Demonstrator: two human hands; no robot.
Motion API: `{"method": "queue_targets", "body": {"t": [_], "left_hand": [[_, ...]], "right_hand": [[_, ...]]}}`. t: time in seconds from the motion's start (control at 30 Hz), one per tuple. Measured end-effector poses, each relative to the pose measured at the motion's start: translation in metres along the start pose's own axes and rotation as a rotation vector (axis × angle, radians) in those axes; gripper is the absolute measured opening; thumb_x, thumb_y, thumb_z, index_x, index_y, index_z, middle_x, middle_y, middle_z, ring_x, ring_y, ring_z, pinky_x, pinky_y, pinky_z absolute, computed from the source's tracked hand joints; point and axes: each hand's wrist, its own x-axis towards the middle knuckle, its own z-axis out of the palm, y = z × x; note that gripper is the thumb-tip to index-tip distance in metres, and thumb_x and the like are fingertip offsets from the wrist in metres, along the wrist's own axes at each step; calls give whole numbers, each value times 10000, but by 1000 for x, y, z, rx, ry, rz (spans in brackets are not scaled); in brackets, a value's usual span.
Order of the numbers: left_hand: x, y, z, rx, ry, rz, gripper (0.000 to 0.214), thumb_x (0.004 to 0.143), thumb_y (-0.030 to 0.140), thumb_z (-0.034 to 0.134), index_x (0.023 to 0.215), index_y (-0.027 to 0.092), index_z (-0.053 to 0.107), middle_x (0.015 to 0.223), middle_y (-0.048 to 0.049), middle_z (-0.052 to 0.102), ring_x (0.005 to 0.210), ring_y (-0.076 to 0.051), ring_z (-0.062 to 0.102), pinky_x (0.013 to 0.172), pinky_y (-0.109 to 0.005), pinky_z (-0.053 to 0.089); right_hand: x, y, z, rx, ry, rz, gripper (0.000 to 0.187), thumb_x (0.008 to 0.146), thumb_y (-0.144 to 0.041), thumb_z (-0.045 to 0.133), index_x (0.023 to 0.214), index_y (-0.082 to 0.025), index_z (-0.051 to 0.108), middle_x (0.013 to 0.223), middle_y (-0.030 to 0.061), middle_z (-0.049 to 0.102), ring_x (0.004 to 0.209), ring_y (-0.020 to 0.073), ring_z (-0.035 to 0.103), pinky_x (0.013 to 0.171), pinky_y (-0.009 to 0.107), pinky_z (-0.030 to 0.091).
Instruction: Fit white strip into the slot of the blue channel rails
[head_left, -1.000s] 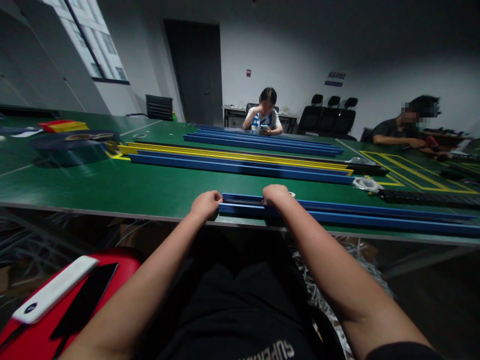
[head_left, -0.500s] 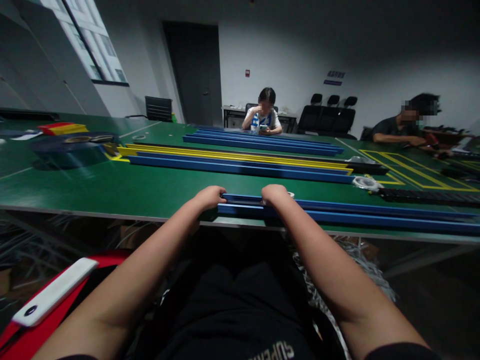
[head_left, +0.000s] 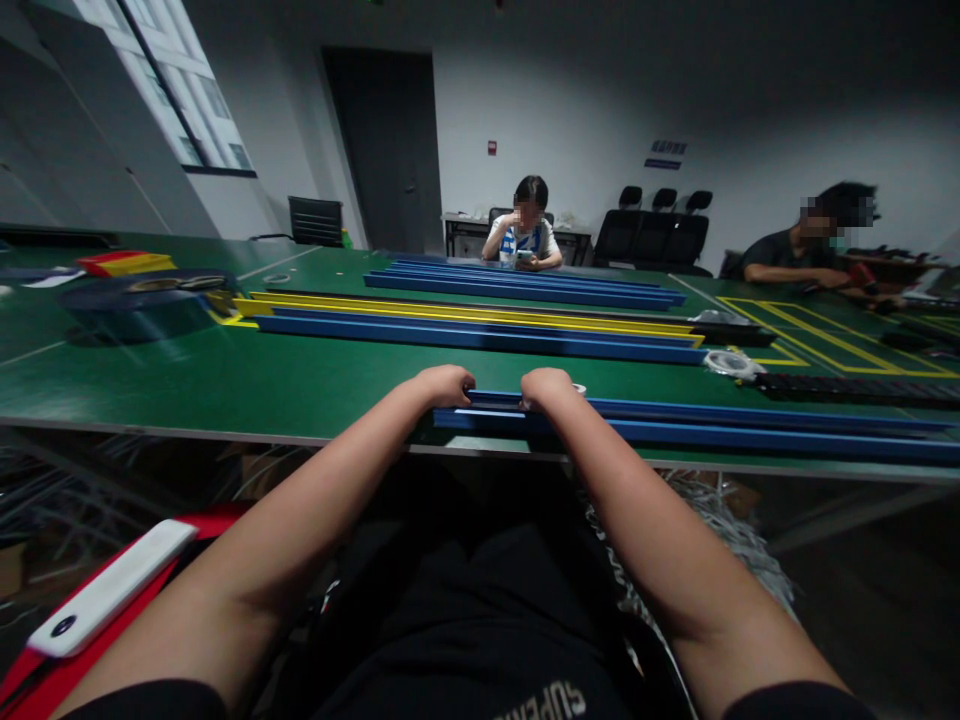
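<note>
A long blue channel-shaped rail (head_left: 720, 432) lies along the front edge of the green table (head_left: 187, 385), its left end in front of me. My left hand (head_left: 448, 384) is at that end, fingers curled down over the channel's far wall. What sits between its fingertips is too small to make out. Farther along, my right hand (head_left: 546, 386) bends down over the same rail with its fingers closed and mostly hidden behind the back of the hand. Part of a white ring (head_left: 580, 390), perhaps a tape roll, shows just beyond the right hand.
Blue rails (head_left: 480, 338) and yellow rails (head_left: 480, 312) lie across the table behind. A wrapped dark coil (head_left: 139, 310) stands at left, a clear-wrapped roll (head_left: 729, 364) and a black slatted strip (head_left: 855, 388) at right. Two people sit across the table.
My left hand has slid a little to the right along the rail, away from its end and closer to my right hand. The right hand stays almost in place.
</note>
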Motion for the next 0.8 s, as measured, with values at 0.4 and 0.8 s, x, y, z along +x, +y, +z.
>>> {"method": "queue_targets", "body": {"t": [0.4, 0.8], "left_hand": [[25, 41, 12, -3, -39, 22, 313, 704, 361, 625, 992, 275, 710, 944, -14, 737, 803, -185, 638, 615, -245, 409], [20, 39, 13, -5, -21, -68, 371, 701, 454, 605, 1035, 320, 695, 1008, -9, 726, 865, -202, 647, 657, -247, 443]], "right_hand": [[2, 2, 3, 23, 29, 13, 536, 711, -441, 744, 1160, -150, 708, 1204, 178, 656, 1109, 291, 618, 888, 325, 501], [-30, 43, -17, 17, -23, -84, 582, 877, -604, 500, 1117, -119, 717, 1158, 178, 675, 1034, 276, 640, 845, 318, 476]]}}
